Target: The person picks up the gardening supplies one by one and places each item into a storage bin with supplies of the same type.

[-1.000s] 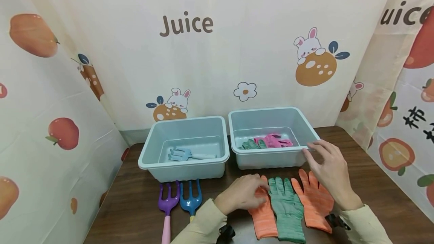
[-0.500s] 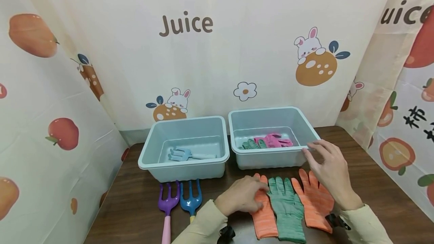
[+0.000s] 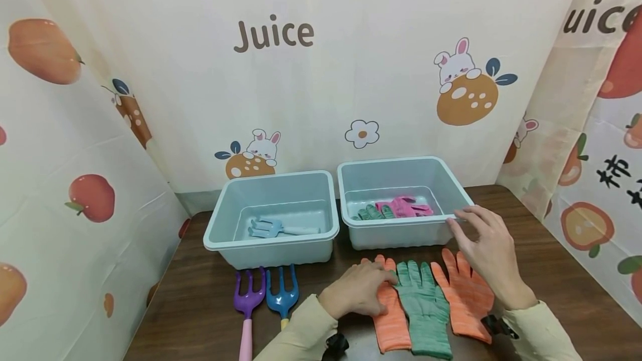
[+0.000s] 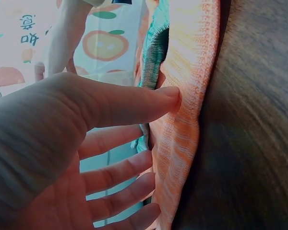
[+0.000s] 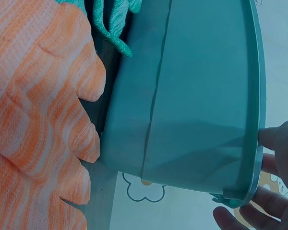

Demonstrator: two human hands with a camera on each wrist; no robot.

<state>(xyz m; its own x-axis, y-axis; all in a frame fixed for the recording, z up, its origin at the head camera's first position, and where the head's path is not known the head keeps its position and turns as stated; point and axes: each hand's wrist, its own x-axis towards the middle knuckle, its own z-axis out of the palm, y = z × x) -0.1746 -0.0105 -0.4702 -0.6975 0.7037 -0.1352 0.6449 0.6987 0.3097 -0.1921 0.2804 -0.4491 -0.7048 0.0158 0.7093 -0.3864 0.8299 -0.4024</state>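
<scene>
My left hand [image 3: 357, 289] lies over the left orange knit work glove [image 3: 392, 325], fingers relaxed and spread. In the left wrist view the thumb and fingertips touch the orange glove's [image 4: 182, 120] fabric, which lies flat on the table. Beside it lie a green work glove [image 3: 425, 311] and another orange work glove [image 3: 468, 299], fingers pointing away. My right hand [image 3: 489, 255] holds the front right corner of the right light-blue plastic bin [image 3: 401, 234]. In the right wrist view, thumb and fingers are on either side of the bin's rim [image 5: 260, 96].
Inside the right bin are a pink glove [image 3: 403, 208] and a green glove [image 3: 373, 213]. The left bin [image 3: 281, 252] holds a light-blue hand fork [image 3: 268, 228]. A purple hand fork [image 3: 249, 299] and a blue hand fork [image 3: 283, 297] lie before it. A printed curtain [image 3: 321, 99] stands behind.
My left hand has shifted slightly left and away from me, and the left orange glove's fingers now show beyond it. The right hand stays at the bin's corner.
</scene>
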